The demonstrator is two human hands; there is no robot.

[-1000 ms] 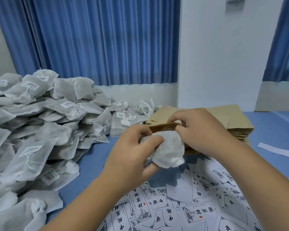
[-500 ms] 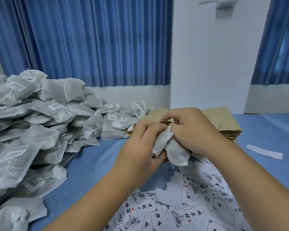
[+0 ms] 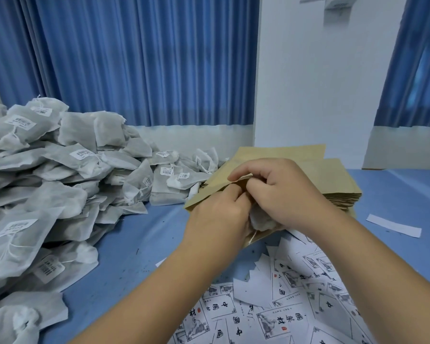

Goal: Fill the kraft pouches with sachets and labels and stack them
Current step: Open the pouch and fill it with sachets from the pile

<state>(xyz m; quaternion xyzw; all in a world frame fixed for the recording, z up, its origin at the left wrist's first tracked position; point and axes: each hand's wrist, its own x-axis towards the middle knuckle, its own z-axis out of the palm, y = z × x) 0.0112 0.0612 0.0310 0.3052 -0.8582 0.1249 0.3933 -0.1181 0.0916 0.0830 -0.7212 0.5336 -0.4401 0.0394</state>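
A white sachet (image 3: 261, 220) is held at the open mouth of a brown pouch (image 3: 206, 193).
The pouch is tilted. More pouches (image 3: 333, 180) are stacked flat behind it, sachets (image 3: 60, 184) are heaped on the left, and printed labels (image 3: 283, 316) are scattered in front.

The sachets (image 3: 60, 182) were of thin non-woven cloth, matt and a little fuzzy, and grey contents showed through it. Their stickers (image 3: 81, 153) were white paper. The sachet (image 3: 261, 219) at the pouch (image 3: 209, 192) had the same cloth and a thin pale string (image 3: 253, 237). The pouch and the stack (image 3: 333, 180) were brown kraft paper, matt. The labels (image 3: 283, 319) were smooth white printed paper. The table (image 3: 134, 244) looked matt blue, the curtain (image 3: 147, 58) was blue cloth, and the wall (image 3: 308, 83) was matt white.
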